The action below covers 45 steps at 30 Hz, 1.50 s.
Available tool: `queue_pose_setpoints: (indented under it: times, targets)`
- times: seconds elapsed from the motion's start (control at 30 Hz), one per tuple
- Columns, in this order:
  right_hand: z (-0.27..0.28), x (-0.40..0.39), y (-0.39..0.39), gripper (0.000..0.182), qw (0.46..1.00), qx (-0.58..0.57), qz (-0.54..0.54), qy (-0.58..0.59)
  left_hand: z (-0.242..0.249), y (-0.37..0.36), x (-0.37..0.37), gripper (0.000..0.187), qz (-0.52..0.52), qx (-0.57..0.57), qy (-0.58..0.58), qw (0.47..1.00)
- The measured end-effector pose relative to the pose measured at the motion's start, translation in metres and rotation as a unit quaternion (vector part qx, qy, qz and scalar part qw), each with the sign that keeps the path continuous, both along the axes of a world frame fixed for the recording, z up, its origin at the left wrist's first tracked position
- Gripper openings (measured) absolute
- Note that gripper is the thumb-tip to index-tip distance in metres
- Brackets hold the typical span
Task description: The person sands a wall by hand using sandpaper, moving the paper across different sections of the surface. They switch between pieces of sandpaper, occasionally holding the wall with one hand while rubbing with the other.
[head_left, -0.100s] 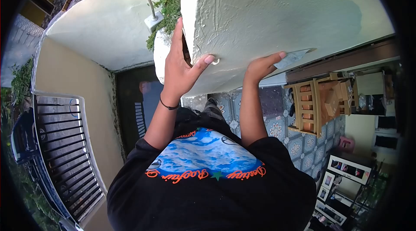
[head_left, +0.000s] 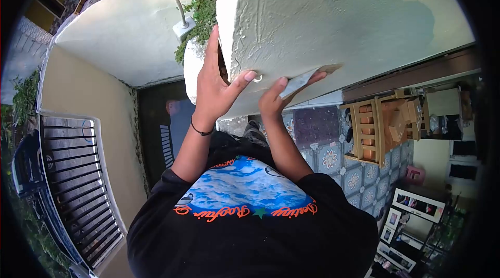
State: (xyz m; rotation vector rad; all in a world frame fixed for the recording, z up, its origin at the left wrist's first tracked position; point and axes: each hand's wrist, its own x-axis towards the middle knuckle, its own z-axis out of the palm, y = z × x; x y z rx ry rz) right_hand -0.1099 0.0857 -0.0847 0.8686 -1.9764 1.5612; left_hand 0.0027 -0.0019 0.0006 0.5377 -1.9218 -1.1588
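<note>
Greyish thin sheet (head_left: 298, 84) in the right hand (head_left: 273, 102): pinched it between thumb and curled fingers, held it at the face of the pale painted wall (head_left: 291, 22), and could not tell full contact there from a narrow gap. Laid the left hand (head_left: 216, 88), spread wide, around the wall's end, with the thumb on the face just beside a small white hook (head_left: 259, 78) and the fingers stretched along the narrow edge. Wore a black band (head_left: 201, 131) on the left wrist and a black shirt (head_left: 255, 246) with a blue cloud print and orange lettering. Had green plants (head_left: 203, 12) near the left fingertips, patterned floor tiles (head_left: 329, 159) beyond the right forearm, and slatted wooden furniture (head_left: 363, 129) farther right. Saw, farther out, a dark-barred gate (head_left: 73, 184) at left and white frames (head_left: 401, 194) at right.
</note>
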Motion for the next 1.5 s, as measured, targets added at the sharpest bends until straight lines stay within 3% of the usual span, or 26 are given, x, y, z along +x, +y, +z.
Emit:
queue_pose_setpoints:
  times: [0.07, 0.13, 0.2, 0.27, 0.33, 0.4, 0.47, 0.53, 0.6, 0.7, 0.77, 0.87, 0.9, 0.97, 1.0, 1.07, 1.13, 1.2, 1.27, 1.3, 1.37, 1.43, 1.5]
  targets:
    - [-0.04, 0.022, 0.002, 0.075, 0.988, 0.119, 0.012, 0.094, 0.001, 0.0, 0.0, 0.096, -0.002, -0.009, -0.003, 1.0]
    - [-0.025, 0.004, 0.003, 0.074, 0.992, 0.087, 0.039, 0.086, 0.001, -0.003, -0.003, 0.096, -0.005, -0.011, 0.01, 1.0]
    - [0.023, -0.031, 0.007, 0.071, 0.993, 0.036, -0.018, 0.107, 0.002, -0.001, -0.002, 0.097, -0.006, -0.018, 0.012, 1.0]
    - [0.076, -0.055, 0.004, 0.07, 0.993, -0.104, -0.029, 0.049, 0.002, 0.002, -0.002, 0.098, -0.002, -0.006, 0.009, 1.0]
    - [0.091, -0.068, 0.004, 0.072, 0.982, -0.18, 0.026, -0.053, 0.001, 0.0, -0.002, 0.098, 0.009, 0.0, 0.008, 1.0]
    - [0.075, -0.049, -0.004, 0.072, 0.976, -0.2, 0.064, -0.062, -0.005, -0.002, -0.002, 0.099, 0.004, 0.001, 0.011, 1.0]
    - [0.043, -0.015, -0.007, 0.07, 0.988, 0.016, -0.03, 0.149, -0.004, -0.003, -0.002, 0.099, 0.014, -0.006, 0.005, 1.0]
    - [0.001, -0.004, -0.001, 0.069, 0.988, 0.037, 0.004, 0.152, -0.007, -0.002, -0.003, 0.099, 0.006, -0.009, 0.032, 0.999]
    - [0.004, -0.008, -0.005, 0.069, 0.985, 0.058, 0.04, 0.157, -0.005, -0.004, -0.004, 0.099, 0.013, -0.006, 0.024, 1.0]
    - [0.076, -0.034, -0.002, 0.067, 0.99, 0.012, -0.021, 0.137, -0.006, -0.002, -0.003, 0.099, 0.02, -0.037, 0.031, 0.999]
    - [0.109, -0.047, -0.001, 0.064, 0.99, -0.135, 0.017, 0.037, -0.006, 0.0, -0.003, 0.099, 0.021, -0.034, 0.03, 0.999]
    - [0.082, -0.043, -0.007, 0.062, 0.988, -0.147, 0.045, -0.023, -0.005, -0.001, -0.002, 0.098, 0.02, -0.026, 0.027, 0.999]
    - [0.081, -0.025, -0.007, 0.065, 0.989, -0.045, -0.021, 0.142, -0.006, -0.002, -0.002, 0.098, 0.013, -0.019, 0.024, 0.999]
    - [0.014, 0.004, -0.007, 0.069, 0.99, 0.032, 0.026, 0.133, -0.008, -0.003, -0.004, 0.097, 0.009, -0.016, 0.039, 0.999]
    - [-0.016, 0.009, -0.002, 0.072, 0.965, 0.136, -0.011, 0.224, -0.008, -0.003, -0.004, 0.097, 0.002, -0.013, 0.05, 0.999]
    - [-0.016, 0.0, 0.01, 0.071, 0.963, 0.146, 0.043, 0.222, -0.006, -0.003, -0.004, 0.096, 0.005, -0.017, 0.048, 0.999]
    - [0.025, -0.032, 0.008, 0.069, 0.975, 0.057, 0.002, 0.214, -0.007, -0.001, -0.002, 0.096, 0.003, -0.014, 0.038, 0.999]
    - [0.092, -0.057, 0.004, 0.068, 0.988, -0.118, -0.006, 0.103, -0.007, -0.001, -0.003, 0.096, 0.009, -0.019, 0.047, 0.999]
    - [0.112, -0.099, 0.015, 0.069, 0.958, -0.256, 0.063, -0.117, -0.005, 0.0, -0.002, 0.096, 0.007, -0.018, 0.049, 0.999]
    - [0.112, -0.097, 0.014, 0.069, 0.958, -0.258, 0.061, -0.113, -0.005, 0.0, -0.002, 0.096, 0.013, -0.022, 0.046, 0.999]
    - [0.104, -0.087, 0.007, 0.069, 0.963, -0.239, 0.012, -0.123, -0.006, -0.001, -0.003, 0.096, 0.017, -0.026, 0.046, 0.998]
    - [0.081, -0.04, -0.003, 0.069, 0.989, -0.081, -0.036, 0.12, -0.006, -0.001, -0.004, 0.097, 0.013, -0.011, 0.058, 0.998]
    - [0.018, -0.008, 0.0, 0.07, 0.989, 0.063, -0.004, 0.134, -0.007, -0.001, -0.004, 0.097, 0.007, -0.004, 0.064, 0.998]
